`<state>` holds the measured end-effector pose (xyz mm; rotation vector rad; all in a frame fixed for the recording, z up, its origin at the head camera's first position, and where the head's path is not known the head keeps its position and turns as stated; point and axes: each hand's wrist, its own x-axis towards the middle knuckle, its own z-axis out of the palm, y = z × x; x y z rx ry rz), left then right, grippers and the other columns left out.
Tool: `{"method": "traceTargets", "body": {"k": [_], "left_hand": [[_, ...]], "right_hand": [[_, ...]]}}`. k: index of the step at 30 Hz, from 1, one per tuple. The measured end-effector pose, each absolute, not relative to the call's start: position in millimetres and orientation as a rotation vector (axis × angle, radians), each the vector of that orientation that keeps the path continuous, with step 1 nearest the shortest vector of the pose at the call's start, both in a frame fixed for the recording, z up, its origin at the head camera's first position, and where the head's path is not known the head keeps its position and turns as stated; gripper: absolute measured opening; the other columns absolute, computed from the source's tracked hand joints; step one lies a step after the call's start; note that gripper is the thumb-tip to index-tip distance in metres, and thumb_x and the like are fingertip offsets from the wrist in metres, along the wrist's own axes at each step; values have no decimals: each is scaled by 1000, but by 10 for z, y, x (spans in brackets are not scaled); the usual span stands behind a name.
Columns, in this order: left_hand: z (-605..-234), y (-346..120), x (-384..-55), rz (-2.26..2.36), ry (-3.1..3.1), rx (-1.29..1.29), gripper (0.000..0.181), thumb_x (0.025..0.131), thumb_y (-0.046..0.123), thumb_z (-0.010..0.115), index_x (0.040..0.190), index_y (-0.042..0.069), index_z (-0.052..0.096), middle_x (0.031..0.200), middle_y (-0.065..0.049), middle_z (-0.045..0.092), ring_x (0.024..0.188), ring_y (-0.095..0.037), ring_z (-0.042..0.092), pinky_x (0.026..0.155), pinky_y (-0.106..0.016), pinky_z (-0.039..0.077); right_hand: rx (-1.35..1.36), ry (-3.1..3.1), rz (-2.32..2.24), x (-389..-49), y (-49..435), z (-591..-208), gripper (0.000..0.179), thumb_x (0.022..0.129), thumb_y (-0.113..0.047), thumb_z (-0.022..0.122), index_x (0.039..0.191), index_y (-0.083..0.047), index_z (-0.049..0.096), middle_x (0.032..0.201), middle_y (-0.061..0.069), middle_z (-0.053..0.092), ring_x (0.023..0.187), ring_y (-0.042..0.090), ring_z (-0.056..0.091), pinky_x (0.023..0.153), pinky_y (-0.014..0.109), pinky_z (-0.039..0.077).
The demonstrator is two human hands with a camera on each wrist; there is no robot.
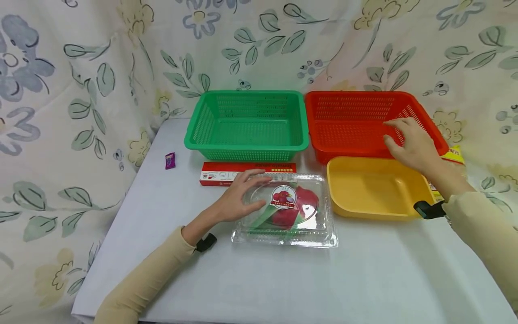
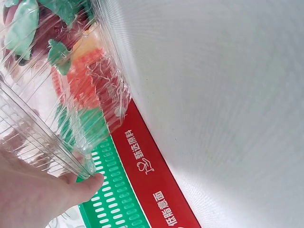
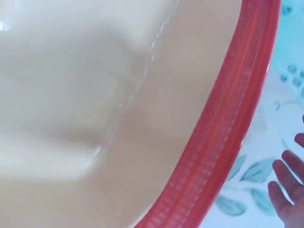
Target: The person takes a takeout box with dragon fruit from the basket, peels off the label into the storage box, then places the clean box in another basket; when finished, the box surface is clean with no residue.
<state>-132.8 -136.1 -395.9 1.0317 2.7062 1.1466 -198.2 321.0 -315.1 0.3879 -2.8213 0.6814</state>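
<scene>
In the head view a clear plastic clamshell box [image 1: 299,234] lies on the table, with red and green pieces inside and a round fruit label [image 1: 283,197] on its lid. My left hand [image 1: 243,198] reaches over its left side, thumb and fingers apart. In the left wrist view, the thumb [image 2: 78,190] is right at the box's ridged edge, and other fingers show through the plastic. My right hand [image 1: 414,144] is over the right part of the red basket [image 1: 340,150], fingers loosely bent and holding nothing. The right wrist view shows its fingers [image 3: 287,178] spread.
A green basket [image 1: 247,147] stands beside the red one. A yellow tub [image 1: 364,213] sits before the red basket, a yellow packet [image 1: 454,154] partly hidden behind it. A long red-and-white carton [image 1: 214,173] lies behind the clamshell; a small purple packet [image 1: 170,160] lies left.
</scene>
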Motion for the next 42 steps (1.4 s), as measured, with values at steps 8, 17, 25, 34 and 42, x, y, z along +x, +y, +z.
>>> {"method": "traceTargets", "body": {"k": [8, 17, 25, 34, 42], "left_hand": [[-3949, -1384, -1317, 1138, 2715, 1014, 56, 89, 40, 63, 143, 26, 52, 149, -1, 38, 137, -20, 29, 106, -57, 35], [-3977, -1390, -1307, 1152, 2701, 1021, 56, 89, 39, 64, 141, 24, 53, 150, -2, 37, 138, -21, 29, 105, -57, 35], [-3988, -1388, -1310, 1161, 2713, 1042, 55, 90, 40, 63, 141, 23, 54, 149, -2, 39, 137, -20, 30, 105, -56, 35], [-3977, -1388, -1324, 1151, 2708, 1054, 54, 90, 39, 64, 141, 27, 52, 149, -1, 38, 136, -19, 30, 105, -55, 36], [-3963, -1381, -1331, 1131, 2706, 1048, 54, 91, 40, 63, 142, 26, 52, 149, -2, 38, 137, -19, 29, 106, -54, 36]], "right_hand": [[728, -2660, 705, -1676, 2600, -3147, 33, 89, -6, 68, 120, 3, 64, 112, 20, 56, 98, 36, 56, 78, 53, 48], [1075, -2577, 775, -1298, 1892, -3326, 34, 82, -10, 76, 114, -3, 69, 97, 6, 58, 85, 20, 61, 66, 33, 55], [1151, -2716, 813, -1153, 1516, -3326, 36, 82, -17, 79, 115, -5, 70, 97, 6, 60, 73, 15, 56, 60, 24, 52], [1102, -2911, 761, -1167, 1368, -3228, 41, 86, -28, 77, 121, -8, 68, 103, 7, 65, 85, 19, 61, 69, 27, 54], [1065, -3016, 744, -1215, 1283, -3168, 42, 84, -28, 78, 118, -5, 69, 99, 7, 64, 89, 21, 58, 71, 29, 53]]}}
